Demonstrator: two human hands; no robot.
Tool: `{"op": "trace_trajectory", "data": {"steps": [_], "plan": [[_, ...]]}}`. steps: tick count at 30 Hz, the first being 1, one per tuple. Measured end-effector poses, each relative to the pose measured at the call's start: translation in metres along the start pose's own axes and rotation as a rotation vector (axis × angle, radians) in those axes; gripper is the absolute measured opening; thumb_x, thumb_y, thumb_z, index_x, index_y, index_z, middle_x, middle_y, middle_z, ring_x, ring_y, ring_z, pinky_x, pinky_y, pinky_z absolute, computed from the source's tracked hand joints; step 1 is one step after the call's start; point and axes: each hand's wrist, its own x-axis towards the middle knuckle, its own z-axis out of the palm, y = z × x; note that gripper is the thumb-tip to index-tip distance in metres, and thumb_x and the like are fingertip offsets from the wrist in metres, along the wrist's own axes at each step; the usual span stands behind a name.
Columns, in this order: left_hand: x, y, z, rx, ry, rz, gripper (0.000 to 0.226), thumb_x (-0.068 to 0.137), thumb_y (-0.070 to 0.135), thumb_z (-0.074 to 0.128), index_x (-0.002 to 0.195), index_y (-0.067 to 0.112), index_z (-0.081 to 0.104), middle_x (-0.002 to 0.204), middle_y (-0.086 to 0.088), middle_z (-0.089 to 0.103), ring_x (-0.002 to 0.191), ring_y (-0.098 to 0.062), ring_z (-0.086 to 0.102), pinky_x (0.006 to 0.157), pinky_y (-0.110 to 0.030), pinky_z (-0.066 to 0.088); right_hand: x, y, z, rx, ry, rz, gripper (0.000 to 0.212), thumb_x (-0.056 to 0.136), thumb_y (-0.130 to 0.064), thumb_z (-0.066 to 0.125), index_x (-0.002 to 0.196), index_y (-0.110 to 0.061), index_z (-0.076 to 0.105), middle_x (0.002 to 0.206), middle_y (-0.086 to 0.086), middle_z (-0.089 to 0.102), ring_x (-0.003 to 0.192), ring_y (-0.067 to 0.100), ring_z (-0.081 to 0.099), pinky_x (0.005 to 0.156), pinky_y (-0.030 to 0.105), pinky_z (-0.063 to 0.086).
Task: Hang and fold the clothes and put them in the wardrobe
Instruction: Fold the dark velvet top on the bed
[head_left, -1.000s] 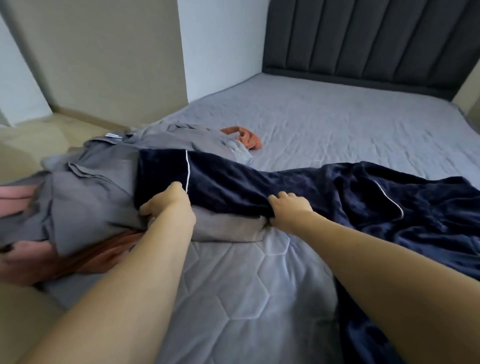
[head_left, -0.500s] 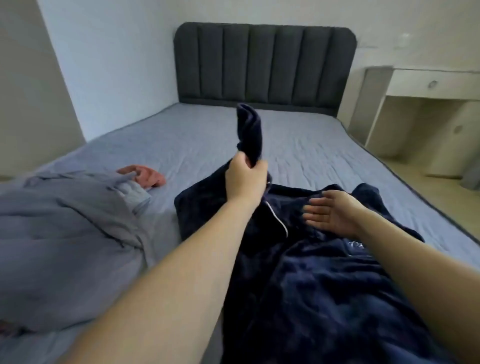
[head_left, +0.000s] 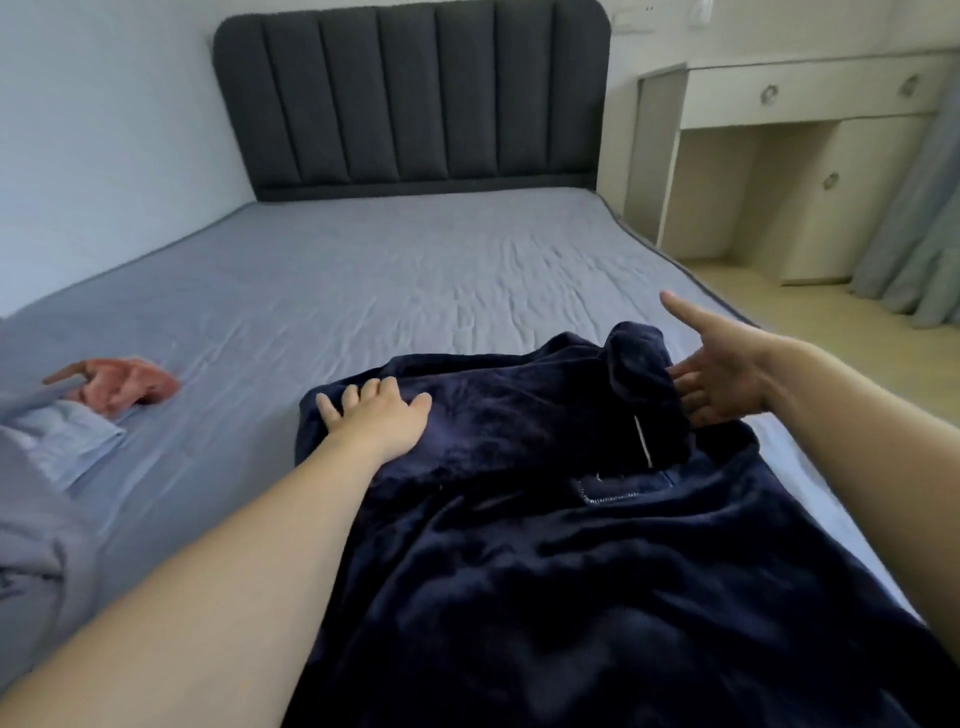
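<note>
The navy fleece garment (head_left: 571, 545) lies spread on the grey bed sheet (head_left: 415, 280), from under both hands down to the lower edge of the view. On its chest there is a small stitched patch (head_left: 618, 486) with pale thread, but the writing on it is too small to read. A thin white piping line (head_left: 643, 439) runs just below the right fingertips.

The left hand (head_left: 376, 418) lies flat on the garment, palm down, fingers straight and a little spread, pressing near the far left corner of the cloth; it holds nothing. The right hand (head_left: 727, 374) is released, palm turned inward and thumb pointing up, its fingers (head_left: 685, 387) straight and touching the raised, bunched fold at the far right of the garment.

Half a second ago the left hand held one end of the navy cloth lifted up in a fist. Now this end is down and the cloth lies folded over itself, with the hand opened on top. The right hand was lower on the cloth then, and now it is beside the fold.

Beyond the fingertips the sheet is bare up to the dark padded headboard (head_left: 415, 98). Left of the left fingers lies a small orange-pink cloth (head_left: 130, 387), well apart, touching a pile of grey-blue clothes (head_left: 47, 493). Right of the right hand, the bed edge is near, then the pale floor (head_left: 810, 322) and a cream cabinet (head_left: 789, 156).
</note>
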Motion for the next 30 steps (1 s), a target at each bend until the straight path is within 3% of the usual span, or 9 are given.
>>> {"op": "trace_trajectory", "data": {"steps": [4, 6, 9, 12, 15, 18, 21, 24, 30], "plan": [[0.019, 0.006, -0.002, 0.092, 0.047, 0.042, 0.060, 0.098, 0.054, 0.026, 0.137, 0.013, 0.046, 0.142, -0.012, 0.048, 0.135, -0.033, 0.035, 0.117, -0.053, 0.013, -0.002, -0.025, 0.015, -0.596, 0.095, -0.037, 0.112, 0.038, -0.082, 0.074, 0.124, -0.014, 0.049, 0.119, 0.012, 0.058, 0.108, 0.035, 0.059, 0.082, 0.045, 0.053], [0.021, 0.008, 0.001, 0.077, 0.171, 0.091, 0.048, 0.099, 0.043, 0.030, 0.123, 0.009, 0.054, 0.130, -0.014, 0.056, 0.123, -0.035, 0.045, 0.103, -0.046, 0.033, 0.008, -0.020, 0.037, -0.963, 0.257, -0.091, 0.072, 0.059, -0.061, 0.081, 0.108, -0.016, 0.054, 0.116, 0.008, 0.059, 0.103, 0.030, 0.059, 0.088, 0.039, 0.049], [0.022, 0.000, -0.006, 0.093, 0.487, 0.059, 0.037, 0.101, 0.029, 0.033, 0.107, 0.006, 0.061, 0.114, -0.017, 0.064, 0.109, -0.037, 0.053, 0.090, -0.045, 0.038, 0.024, -0.012, 0.054, -1.231, 0.440, -0.263, 0.019, 0.088, -0.026, 0.058, 0.087, -0.011, 0.046, 0.102, 0.007, 0.056, 0.084, 0.026, 0.052, 0.071, 0.029, 0.042], [0.024, -0.014, -0.016, 0.178, 0.606, -0.026, 0.034, 0.101, 0.027, 0.038, 0.112, 0.004, 0.061, 0.113, -0.017, 0.061, 0.109, -0.037, 0.050, 0.093, -0.048, 0.034, 0.032, -0.017, 0.034, -0.951, 0.616, -0.421, 0.017, 0.089, -0.011, 0.047, 0.075, -0.003, 0.043, 0.093, 0.015, 0.056, 0.070, 0.026, 0.052, 0.054, 0.029, 0.037], [0.013, 0.003, -0.008, 0.126, 0.466, 0.039, 0.052, 0.097, 0.048, 0.034, 0.131, 0.010, 0.045, 0.137, -0.015, 0.038, 0.128, -0.035, 0.031, 0.109, -0.061, 0.016, 0.046, -0.001, 0.035, -1.108, 0.749, -0.403, 0.029, 0.085, -0.011, 0.047, 0.112, -0.001, 0.044, 0.126, 0.022, 0.047, 0.110, 0.039, 0.052, 0.089, 0.045, 0.044], [-0.008, 0.028, 0.027, 0.009, 0.167, 0.265, 0.077, 0.079, 0.078, 0.005, 0.145, 0.042, 0.021, 0.158, 0.009, 0.005, 0.147, -0.020, -0.005, 0.104, -0.066, -0.021, 0.063, 0.028, 0.061, -1.348, 0.881, -0.679, 0.062, 0.087, -0.026, 0.044, 0.145, -0.012, 0.026, 0.152, 0.014, 0.023, 0.138, 0.034, 0.028, 0.111, 0.062, 0.011], [-0.018, 0.016, 0.061, 0.041, -0.059, 0.302, 0.085, 0.069, 0.088, -0.007, 0.147, 0.055, -0.005, 0.161, 0.018, -0.014, 0.146, -0.012, -0.025, 0.101, -0.067, -0.028, 0.083, 0.056, 0.074, -1.447, 0.685, -0.761, 0.065, 0.093, -0.057, 0.019, 0.152, -0.028, 0.018, 0.161, 0.005, 0.014, 0.147, 0.025, 0.011, 0.116, 0.054, -0.009], [-0.017, 0.009, 0.076, 0.066, 0.010, 0.303, 0.083, 0.071, 0.088, -0.008, 0.146, 0.053, -0.015, 0.161, 0.015, -0.018, 0.145, -0.014, -0.029, 0.101, -0.068, -0.027, 0.109, 0.073, 0.060, -1.255, 0.483, -0.641, 0.063, 0.093, -0.063, 0.016, 0.152, -0.041, 0.010, 0.162, -0.001, 0.008, 0.149, 0.016, 0.004, 0.119, 0.047, -0.005], [-0.017, 0.008, 0.084, 0.066, 0.111, 0.360, 0.082, 0.075, 0.087, -0.006, 0.148, 0.049, -0.013, 0.162, 0.012, -0.015, 0.146, -0.017, -0.026, 0.101, -0.069, -0.025, 0.124, 0.073, 0.054, -1.112, 0.502, -0.716, 0.060, 0.091, -0.065, 0.019, 0.149, -0.048, 0.013, 0.162, -0.005, 0.012, 0.148, 0.012, 0.005, 0.119, 0.043, -0.005]]}}
